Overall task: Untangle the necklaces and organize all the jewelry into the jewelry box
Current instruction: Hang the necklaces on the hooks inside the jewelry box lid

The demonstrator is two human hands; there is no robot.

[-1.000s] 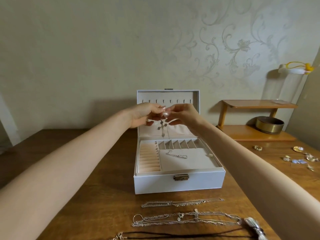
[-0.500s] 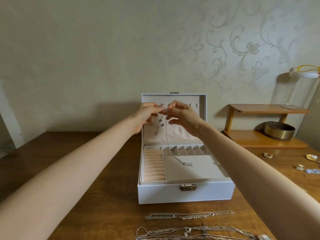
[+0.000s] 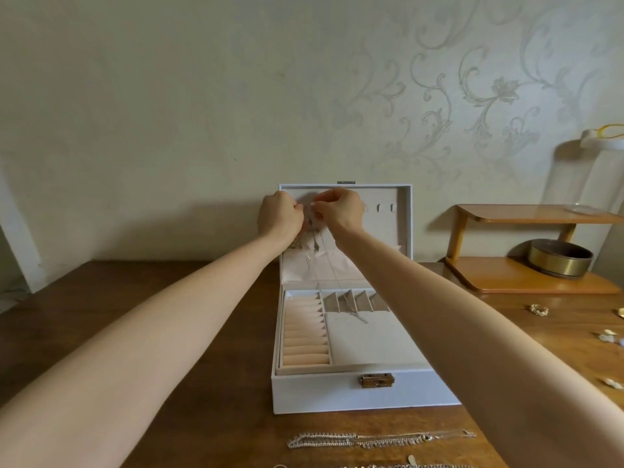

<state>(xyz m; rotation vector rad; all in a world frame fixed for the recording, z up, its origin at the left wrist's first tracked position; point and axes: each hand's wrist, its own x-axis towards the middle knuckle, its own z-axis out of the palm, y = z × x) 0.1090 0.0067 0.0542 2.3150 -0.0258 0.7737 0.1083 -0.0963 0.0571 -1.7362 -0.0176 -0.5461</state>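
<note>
Pinching one thin necklace with curled fingers of left hand and right hand, almost touching, up at the hook row of the upright lid of the one white jewelry box. Long axis near vertical, slanting down-right from the fingers, lower end lying in the tray. On the table, camera side of the box: one silver chain laid left-right, a second cut off at the bottom edge.
</note>
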